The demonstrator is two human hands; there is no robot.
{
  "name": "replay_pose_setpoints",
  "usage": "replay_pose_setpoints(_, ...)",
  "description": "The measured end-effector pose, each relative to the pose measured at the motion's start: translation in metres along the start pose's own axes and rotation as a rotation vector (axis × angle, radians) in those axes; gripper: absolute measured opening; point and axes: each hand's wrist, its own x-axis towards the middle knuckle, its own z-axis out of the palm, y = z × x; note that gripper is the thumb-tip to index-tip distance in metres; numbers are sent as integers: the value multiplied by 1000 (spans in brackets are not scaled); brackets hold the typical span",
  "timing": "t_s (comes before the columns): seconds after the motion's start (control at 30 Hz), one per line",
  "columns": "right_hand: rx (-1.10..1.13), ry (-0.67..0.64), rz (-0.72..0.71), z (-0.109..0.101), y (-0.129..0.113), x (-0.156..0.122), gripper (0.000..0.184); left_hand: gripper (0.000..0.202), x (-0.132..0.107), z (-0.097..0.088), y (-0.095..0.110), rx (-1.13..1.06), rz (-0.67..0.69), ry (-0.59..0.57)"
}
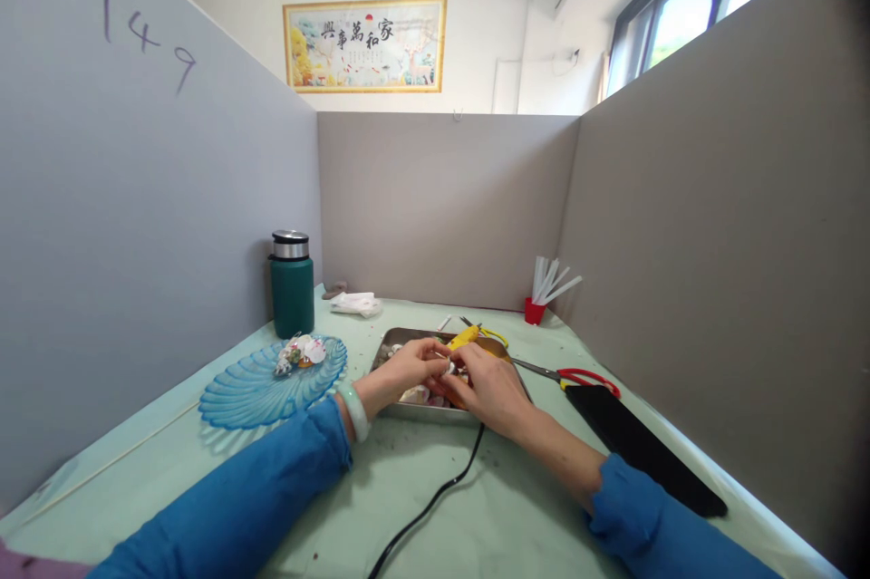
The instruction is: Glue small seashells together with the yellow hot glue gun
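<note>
My left hand (406, 371) and my right hand (488, 389) meet over a metal tray (392, 345) in the middle of the table. Both are closed in a pinch around a small pale object (449, 368) held between their fingertips; I cannot make out what it is. A yellow glue gun (464, 338) lies in the tray just behind my fingers, and its black cord (435, 497) runs toward me across the table. Small shells lie in the tray under my hands. A pale bangle sits on my left wrist.
A blue shell-shaped glass plate (258, 389) with a few decorated shells lies at the left. A green flask (292, 284) stands behind it. Red-handled scissors (577, 375), a black strip (639, 443) and a red cup of white sticks (536, 307) are at the right. Grey partitions enclose the table.
</note>
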Motion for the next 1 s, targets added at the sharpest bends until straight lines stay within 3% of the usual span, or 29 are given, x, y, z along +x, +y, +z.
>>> replay_pose_setpoints(0.37,45,-1,-3,-4,-3,0,27,29,8,-4,-12,-43,89,14)
replay_pose_setpoints(1.0,49,1,-12,-4,-3,1,26,30,3,0,-4,-57,72,39)
